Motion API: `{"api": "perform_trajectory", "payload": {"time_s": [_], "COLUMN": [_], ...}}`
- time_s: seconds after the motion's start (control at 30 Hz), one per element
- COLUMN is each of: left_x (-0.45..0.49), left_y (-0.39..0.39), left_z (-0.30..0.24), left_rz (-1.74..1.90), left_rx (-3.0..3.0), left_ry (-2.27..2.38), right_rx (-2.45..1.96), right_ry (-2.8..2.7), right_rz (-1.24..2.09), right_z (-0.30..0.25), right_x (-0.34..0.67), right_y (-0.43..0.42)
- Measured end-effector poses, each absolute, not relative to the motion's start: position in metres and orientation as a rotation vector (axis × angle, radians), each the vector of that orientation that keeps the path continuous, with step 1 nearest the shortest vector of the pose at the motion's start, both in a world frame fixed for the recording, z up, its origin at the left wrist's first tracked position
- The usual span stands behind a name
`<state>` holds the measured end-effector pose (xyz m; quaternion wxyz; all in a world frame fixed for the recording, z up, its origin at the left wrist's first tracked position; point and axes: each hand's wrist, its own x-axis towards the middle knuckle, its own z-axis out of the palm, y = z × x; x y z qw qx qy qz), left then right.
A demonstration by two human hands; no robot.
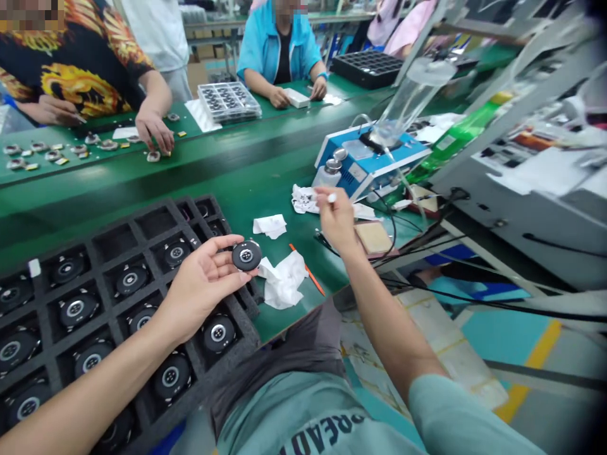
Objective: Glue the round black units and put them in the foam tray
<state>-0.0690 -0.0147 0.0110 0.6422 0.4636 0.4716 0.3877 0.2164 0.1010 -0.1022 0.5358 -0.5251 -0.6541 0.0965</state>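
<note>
1. Above the counter (237, 199), just past the edge of the foam tray (250, 330), my left hand (208, 272) holds a round black watch (246, 255), its ringed back facing up.
2. That hand is part curled, thumb and fingertips closed on the watch's rim, its back left uncovered.
3. My right hand (337, 221) is raised near the bottle (329, 174), fingers pinched on a small white bit (332, 198); I cannot tell what it is.
4. I judge this a step of handling one watch by itself, the white bit not yet against it.
5. Bringing the two together would call for a steady left grip and a light, careful right hand.
</note>
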Motion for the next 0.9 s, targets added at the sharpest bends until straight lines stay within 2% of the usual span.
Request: {"api": "perform_trajectory", "payload": {"time_s": [0.23,0.37,0.53,0.73,0.9], "left_x": [-0.067,-0.062,-0.051,-0.022,0.009], "left_y": [-0.014,-0.012,-0.01,0.005,0.016], "left_z": [0.018,0.025,0.037,0.034,0.023], "left_rz": [0.896,0.872,0.895,0.892,0.817], "left_rx": [1.084,1.106,1.096,1.168,1.174], "left_ry": [1.134,1.192,1.259,1.168,1.06], "right_rx": [-1.4,-1.677,-1.708,-2.04,-1.918], "right_ry": [-1.834,-1.729,-1.655,-0.875,-0.801], "right_rz": [0.224,0.125,0.157,0.134,0.336], "right_z": [-0.107,-0.108,-0.123,-0.124,-0.11], "right_x": [0.222,0.261,0.27,0.297,0.342], "right_y": [0.039,0.011,-0.012,-0.03,0.009]}}
